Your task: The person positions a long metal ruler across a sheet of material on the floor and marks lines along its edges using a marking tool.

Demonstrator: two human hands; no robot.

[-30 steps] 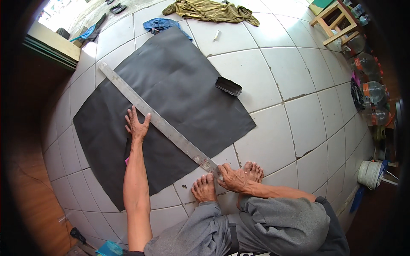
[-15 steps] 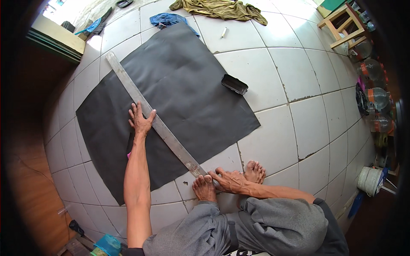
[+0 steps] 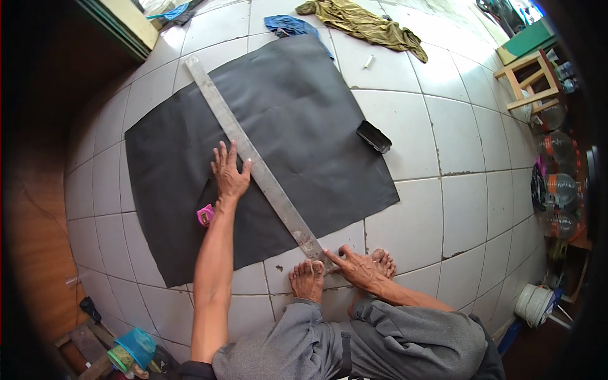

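Lit brightly from the top edge; glaring white on the floor tiles (image 3: 440,77) at upper right; sunk in shadow at far left; bowed and blackened toward the rim; fairly sharp mid-frame.

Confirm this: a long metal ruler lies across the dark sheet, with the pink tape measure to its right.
Not quite: the head view shows the pink tape measure to the left of the long metal ruler. The ruler does lie across the dark sheet.

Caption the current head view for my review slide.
Left hand and right hand at a long gray straightedge laid across a dark sheet on a tiled floor.
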